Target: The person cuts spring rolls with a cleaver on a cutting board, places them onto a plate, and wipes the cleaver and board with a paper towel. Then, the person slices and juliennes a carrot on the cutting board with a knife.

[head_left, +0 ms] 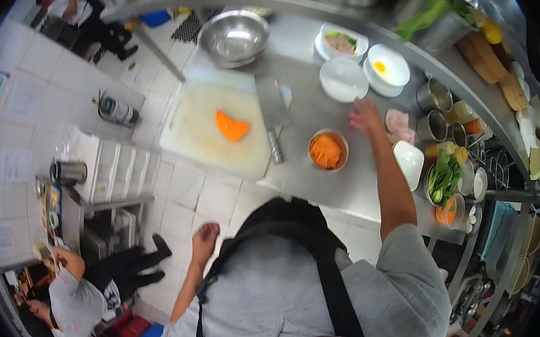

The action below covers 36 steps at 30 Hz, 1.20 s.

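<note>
My right hand reaches over the steel counter with its fingers apart and nothing in them. It is nearest to a translucent white round bowl, close to its lower edge; I cannot tell whether they touch. My left hand hangs beside my body, off the counter, with its fingers curled in and nothing visible in them. A round container of orange slices stands in front of me. On the white cutting board lies an orange vegetable piece. A cleaver rests along the board's right edge.
A steel colander stands at the back left. Behind are a bowl with meat and greens and one with egg yolk. A white dish, leafy greens and several pots line the right. Two people are at left.
</note>
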Available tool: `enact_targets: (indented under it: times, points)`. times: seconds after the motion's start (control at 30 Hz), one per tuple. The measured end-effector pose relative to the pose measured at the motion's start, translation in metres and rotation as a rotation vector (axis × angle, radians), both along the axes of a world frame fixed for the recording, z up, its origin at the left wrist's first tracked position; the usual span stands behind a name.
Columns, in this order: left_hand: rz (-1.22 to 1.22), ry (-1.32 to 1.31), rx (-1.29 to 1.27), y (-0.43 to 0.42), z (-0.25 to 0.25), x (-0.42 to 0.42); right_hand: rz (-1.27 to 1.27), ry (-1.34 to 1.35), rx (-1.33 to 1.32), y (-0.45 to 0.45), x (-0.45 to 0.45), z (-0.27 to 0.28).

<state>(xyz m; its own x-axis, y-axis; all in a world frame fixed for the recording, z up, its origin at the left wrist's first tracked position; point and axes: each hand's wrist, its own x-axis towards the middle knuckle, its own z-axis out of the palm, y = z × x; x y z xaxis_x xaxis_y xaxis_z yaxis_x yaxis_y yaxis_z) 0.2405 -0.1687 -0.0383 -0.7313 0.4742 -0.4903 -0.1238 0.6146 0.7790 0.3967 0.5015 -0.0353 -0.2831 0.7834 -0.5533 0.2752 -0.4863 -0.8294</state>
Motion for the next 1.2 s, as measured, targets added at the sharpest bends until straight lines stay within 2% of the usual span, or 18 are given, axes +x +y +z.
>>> enact_targets:
  times: [0.03, 0.07, 0.1, 0.13, 0.2, 0.27, 0.4, 0.43, 0.5, 0.6, 0.63, 0.67, 0.73, 0.77, 0.93, 1.0, 1.1, 1.2]
  points:
    - [-0.076, 0.048, 0.008, -0.008, -0.02, 0.001, 0.008, 0.072, -0.021, 0.004, 0.013, -0.026]
    - [-0.048, -0.033, 0.118, -0.006, -0.027, 0.002, 0.016, 0.148, -0.033, 0.01, 0.025, -0.051]
    - [-0.065, -0.081, 0.008, 0.008, -0.005, 0.002, -0.067, 0.146, -0.041, 0.005, 0.028, -0.056]
    - [-0.11, -0.087, 0.01, 0.01, -0.002, 0.0, -0.137, 0.277, -0.039, 0.0, 0.033, -0.061]
    - [-0.127, -0.014, -0.074, -0.019, -0.072, -0.004, -0.219, 0.382, -0.085, -0.003, 0.035, -0.067]
    - [-0.315, 0.064, -0.15, -0.055, -0.118, -0.027, -0.186, 0.308, -0.057, 0.002, 0.029, -0.073]
    - [-0.673, 0.129, -0.562, -0.048, -0.096, -0.046, -0.058, 0.096, -0.115, 0.012, 0.009, -0.028]
    - [-0.67, 0.139, -0.558, -0.052, -0.09, -0.048, 0.017, 0.002, -0.13, 0.014, 0.006, -0.02]
    - [-0.957, 0.461, -0.34, -0.054, -0.095, -0.053, 0.026, -0.009, -0.142, 0.018, 0.003, -0.019]
    - [-1.079, 0.533, -0.505, -0.029, -0.106, -0.058, 0.034, -0.024, -0.153, 0.019, -0.002, -0.023]
    - [-0.907, 0.596, -0.341, -0.024, -0.081, -0.048, 0.027, -0.027, -0.162, 0.019, -0.002, -0.024]
    - [-0.897, 0.596, -0.337, -0.001, -0.065, -0.039, 0.035, -0.029, -0.156, 0.022, -0.002, -0.025]
    - [-0.232, -0.055, -0.225, 0.048, -0.014, -0.015, 0.102, 0.002, -0.179, 0.021, 0.001, -0.03]
    - [-0.148, -0.169, -0.201, 0.084, 0.022, -0.003, 0.103, -0.005, -0.186, 0.02, 0.001, -0.029]
    - [-0.292, -0.114, -0.206, 0.114, 0.017, -0.001, 0.105, -0.043, -0.156, 0.018, -0.002, -0.017]
    - [-0.363, -0.03, -0.115, 0.109, 0.012, -0.003, 0.092, -0.03, -0.185, 0.017, -0.004, -0.011]
    - [-0.195, -0.088, -0.282, 0.112, 0.032, 0.003, 0.068, -0.023, -0.174, 0.019, -0.013, -0.019]
    - [-0.106, -0.215, -0.293, 0.031, -0.093, -0.024, 0.039, -0.018, -0.125, 0.019, -0.02, -0.03]
